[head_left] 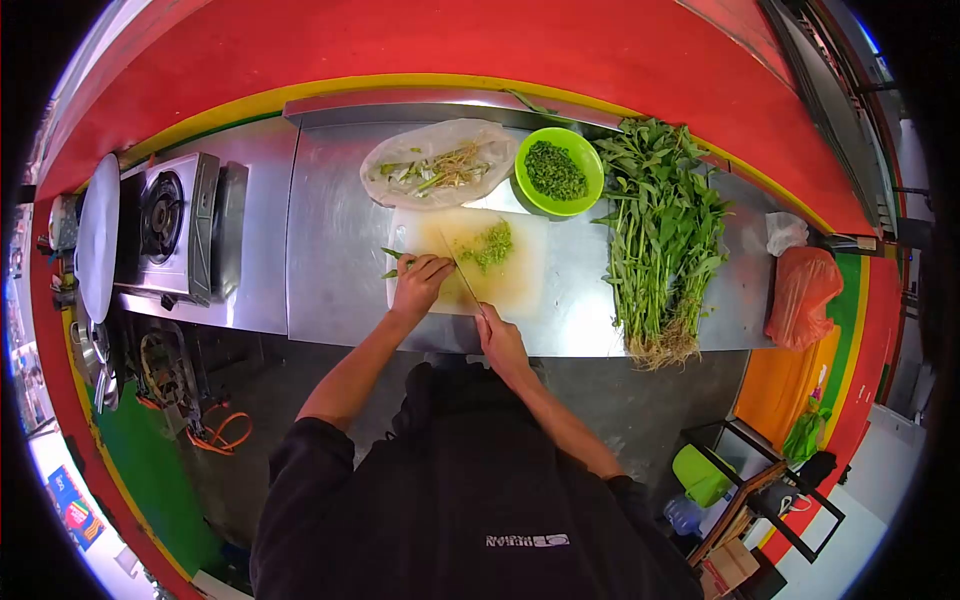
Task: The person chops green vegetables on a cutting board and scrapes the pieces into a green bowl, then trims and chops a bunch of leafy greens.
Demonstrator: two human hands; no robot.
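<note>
My left hand (422,282) is closed over a bunch of green stalks (390,263), whose ends stick out to its left on the white cutting board (525,285). In my right hand (502,342) is the handle of a knife (463,275). Its blade slants up and left across the board, close beside my left fingertips. Just right of the blade lies a small heap of chopped greens (492,246). How many stalks are under my left fingers is hidden.
Behind the board lie a plastic bag (480,142) with root trimmings and a green bowl (592,165) of chopped leaves. A large bundle of leafy greens (660,240) lies to the right, near a red plastic bag (803,295). A gas stove (175,225) stands at left.
</note>
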